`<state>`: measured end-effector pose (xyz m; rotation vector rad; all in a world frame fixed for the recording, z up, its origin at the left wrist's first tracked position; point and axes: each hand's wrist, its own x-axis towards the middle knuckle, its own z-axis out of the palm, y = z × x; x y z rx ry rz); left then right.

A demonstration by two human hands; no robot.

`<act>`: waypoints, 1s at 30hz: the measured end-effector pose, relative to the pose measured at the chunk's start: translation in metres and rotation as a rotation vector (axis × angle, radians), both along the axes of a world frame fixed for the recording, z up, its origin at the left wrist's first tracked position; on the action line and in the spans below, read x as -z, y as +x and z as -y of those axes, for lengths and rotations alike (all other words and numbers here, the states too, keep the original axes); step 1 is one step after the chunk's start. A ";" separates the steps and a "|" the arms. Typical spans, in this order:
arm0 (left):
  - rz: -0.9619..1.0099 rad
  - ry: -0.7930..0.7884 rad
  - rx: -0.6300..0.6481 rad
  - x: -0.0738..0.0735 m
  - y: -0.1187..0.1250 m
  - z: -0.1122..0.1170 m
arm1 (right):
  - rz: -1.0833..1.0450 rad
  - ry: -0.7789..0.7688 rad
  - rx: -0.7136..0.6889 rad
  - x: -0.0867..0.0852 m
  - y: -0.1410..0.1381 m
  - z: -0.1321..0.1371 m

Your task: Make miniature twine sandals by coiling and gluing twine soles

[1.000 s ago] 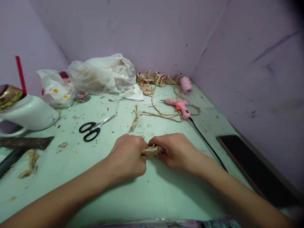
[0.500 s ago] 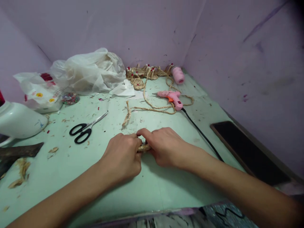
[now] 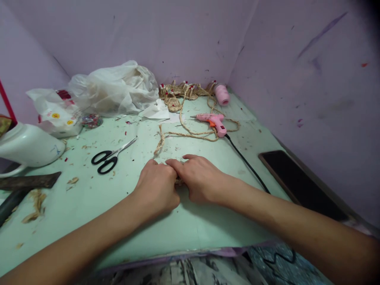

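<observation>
Both hands drew together: left hand (image 3: 157,190) and right hand (image 3: 198,179) pinch shut on braided jute piece (image 3: 178,182), right of scissors (image 3: 108,157), mostly hidden. Likely light, limp, rough; grip near its ends.

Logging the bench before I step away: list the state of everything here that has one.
left hand: closed around the jute piece, which is almost hidden
right hand: curled over the same piece, touching the left hand
scissors: blades shut, lying flat
glue gun: on its side, cord attached
phone: screen dark, face up
plastic bag: crumpled
thread spool: lying on its side
</observation>
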<state>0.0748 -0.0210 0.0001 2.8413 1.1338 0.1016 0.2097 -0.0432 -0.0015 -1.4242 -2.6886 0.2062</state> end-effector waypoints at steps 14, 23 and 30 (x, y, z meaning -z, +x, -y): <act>-0.121 -0.149 -0.074 -0.012 0.001 -0.003 | 0.030 0.010 0.052 -0.004 0.000 -0.002; -0.087 -0.354 -0.238 -0.010 -0.024 -0.009 | -0.209 -0.145 -0.011 -0.010 0.005 -0.016; 0.534 -0.878 -0.524 -0.026 -0.086 -0.028 | -1.008 -0.187 0.338 -0.005 0.022 -0.018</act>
